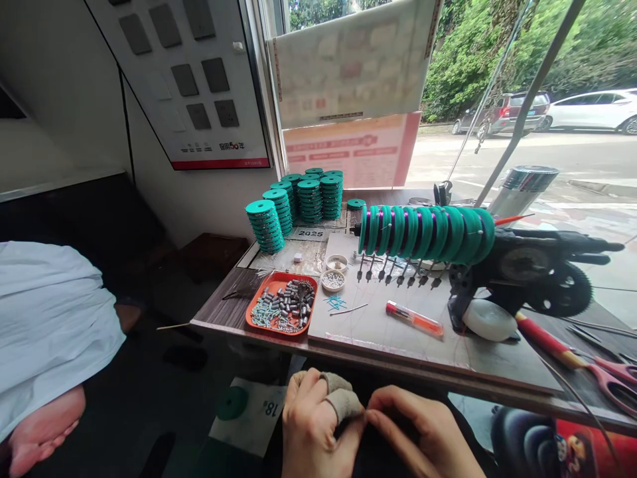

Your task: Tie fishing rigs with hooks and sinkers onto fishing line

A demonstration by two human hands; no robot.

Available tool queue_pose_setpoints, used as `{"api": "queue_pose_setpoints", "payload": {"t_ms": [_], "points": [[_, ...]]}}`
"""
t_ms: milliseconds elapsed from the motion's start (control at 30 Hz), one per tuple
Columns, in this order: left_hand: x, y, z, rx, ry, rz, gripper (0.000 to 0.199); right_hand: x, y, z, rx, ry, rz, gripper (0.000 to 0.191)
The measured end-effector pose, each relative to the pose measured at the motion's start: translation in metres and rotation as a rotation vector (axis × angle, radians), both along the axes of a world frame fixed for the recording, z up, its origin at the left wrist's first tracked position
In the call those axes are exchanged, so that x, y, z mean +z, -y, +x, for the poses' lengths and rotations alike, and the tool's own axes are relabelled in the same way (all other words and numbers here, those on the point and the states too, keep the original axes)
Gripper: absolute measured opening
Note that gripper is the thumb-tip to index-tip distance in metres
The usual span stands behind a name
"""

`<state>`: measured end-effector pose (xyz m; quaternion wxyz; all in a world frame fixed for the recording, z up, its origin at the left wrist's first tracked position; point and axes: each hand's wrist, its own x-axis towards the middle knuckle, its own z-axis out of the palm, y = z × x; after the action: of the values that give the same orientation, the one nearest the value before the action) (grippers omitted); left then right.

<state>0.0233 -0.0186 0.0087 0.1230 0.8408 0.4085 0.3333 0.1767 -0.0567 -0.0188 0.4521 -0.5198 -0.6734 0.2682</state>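
Observation:
My left hand (321,421) is in front of the table edge, with beige finger covers or tape on some fingers. My right hand (415,428) is close beside it. Both are closed in a pinch with fingertips nearly meeting; whatever is between them is too small to make out. On the table ahead, an orange-red tray (281,331) holds dark metal cylinders and small pale-green and silvery pieces. Short blue sticks (335,303) lie near a thin metal rod (349,309). An orange tube with a red cap (415,319) rests on the grey board (368,332).
Green discs (428,232) fill a winder (522,262) at right. Stacked green spools (309,199) stand behind the tray. Pink-handled scissors (614,385) lie at the right edge. Another person's foot (47,418) shows at left.

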Motion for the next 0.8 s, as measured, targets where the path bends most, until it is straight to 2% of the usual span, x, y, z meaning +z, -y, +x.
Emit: {"api": "queue_pose_setpoints", "payload": {"t_ms": [200, 300, 367, 433, 533, 700, 800], "points": [[-0.0028, 0.0003, 0.0007, 0.041, 0.021, -0.030, 0.008, 0.0033, 0.0007, 0.0007, -0.007, -0.071, -0.046, 0.021], [-0.0039, 0.0007, -0.0005, 0.060, 0.026, -0.123, 0.002, 0.0030, 0.0007, 0.0010, -0.017, -0.086, -0.051, 0.021], [-0.0032, 0.0012, -0.0016, 0.059, 0.024, -0.203, 0.010, 0.0020, 0.0012, 0.0011, -0.037, -0.094, -0.055, 0.021], [-0.0020, 0.0018, -0.0023, 0.041, 0.016, -0.249, 0.011, 0.0010, 0.0018, 0.0009, -0.056, -0.105, -0.065, 0.020], [-0.0015, 0.0019, -0.0021, 0.019, -0.006, -0.226, 0.004, -0.0003, 0.0024, -0.0001, -0.053, -0.120, -0.092, 0.023], [-0.0046, 0.0003, -0.0006, 0.014, -0.024, -0.135, 0.010, -0.0027, 0.0022, -0.0024, -0.032, -0.134, -0.114, 0.025], [-0.0037, -0.0001, 0.0000, 0.029, -0.023, -0.164, 0.010, -0.0040, 0.0023, -0.0027, -0.035, -0.142, -0.112, 0.024]]}}
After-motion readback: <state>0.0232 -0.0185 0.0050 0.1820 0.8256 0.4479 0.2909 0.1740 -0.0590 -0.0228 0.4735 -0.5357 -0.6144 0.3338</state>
